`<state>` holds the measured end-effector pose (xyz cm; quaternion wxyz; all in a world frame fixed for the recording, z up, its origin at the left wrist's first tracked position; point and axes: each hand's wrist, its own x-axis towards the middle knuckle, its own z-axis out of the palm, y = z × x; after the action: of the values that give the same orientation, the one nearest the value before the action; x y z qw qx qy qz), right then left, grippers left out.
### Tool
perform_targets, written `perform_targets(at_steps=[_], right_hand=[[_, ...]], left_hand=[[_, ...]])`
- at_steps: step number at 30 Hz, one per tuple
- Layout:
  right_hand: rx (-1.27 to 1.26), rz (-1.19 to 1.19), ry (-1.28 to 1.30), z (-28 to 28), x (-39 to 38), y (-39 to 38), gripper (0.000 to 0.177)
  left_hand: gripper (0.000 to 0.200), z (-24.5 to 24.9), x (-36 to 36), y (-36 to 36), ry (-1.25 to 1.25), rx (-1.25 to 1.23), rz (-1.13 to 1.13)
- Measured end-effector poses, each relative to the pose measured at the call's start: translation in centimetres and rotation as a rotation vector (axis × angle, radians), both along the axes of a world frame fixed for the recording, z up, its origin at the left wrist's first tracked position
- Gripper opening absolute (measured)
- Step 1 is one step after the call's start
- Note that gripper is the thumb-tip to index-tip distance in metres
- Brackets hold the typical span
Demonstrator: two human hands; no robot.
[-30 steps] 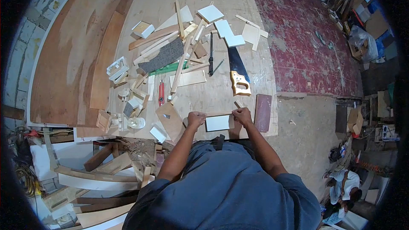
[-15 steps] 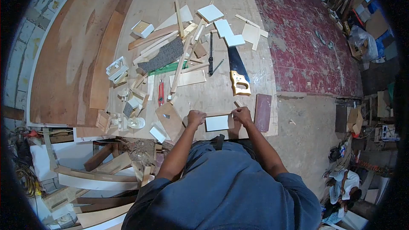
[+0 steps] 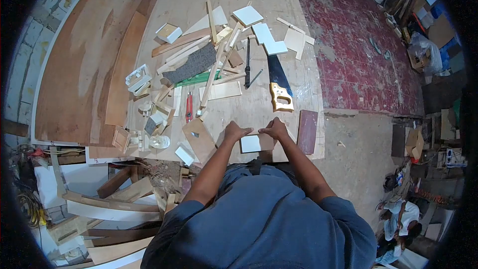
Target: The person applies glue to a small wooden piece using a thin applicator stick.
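Observation:
My left hand (image 3: 237, 131) and my right hand (image 3: 275, 130) are close together at the near edge of the workbench (image 3: 308, 89), thumbs pointing at each other. Their fingers curl at the far edge of a small board (image 3: 254, 144), white on its left and brown on its right. What they grip there is too small and covered to make out. Left of my left hand lies a thin brown panel (image 3: 200, 141) with a small hole. A dark red block (image 3: 307, 132) lies to the right of my right hand.
Beyond my hands are a handsaw (image 3: 282, 97), red-handled pliers (image 3: 189, 106), a black bar (image 3: 247, 65), a grey rough piece (image 3: 191, 65) and wood strips. Small box-like pieces (image 3: 138, 79) stand at the left. A person (image 3: 409, 218) is at the lower right, off the bench.
Both hands have moved inward, the thumbs now almost meeting. The thin wooden strip that showed between them is now mostly covered.

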<state>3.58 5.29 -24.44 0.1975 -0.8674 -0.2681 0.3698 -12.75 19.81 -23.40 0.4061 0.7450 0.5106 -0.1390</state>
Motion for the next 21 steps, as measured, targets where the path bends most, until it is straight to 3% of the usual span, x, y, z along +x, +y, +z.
perform_targets(at_steps=[21], right_hand=[[0.052, -0.007, -0.024, -1.5, -0.2, -0.4, 0.064]], left_hand=[[0.108, -1.6, 0.3, 0.0, 0.044, 0.055, -0.014]])
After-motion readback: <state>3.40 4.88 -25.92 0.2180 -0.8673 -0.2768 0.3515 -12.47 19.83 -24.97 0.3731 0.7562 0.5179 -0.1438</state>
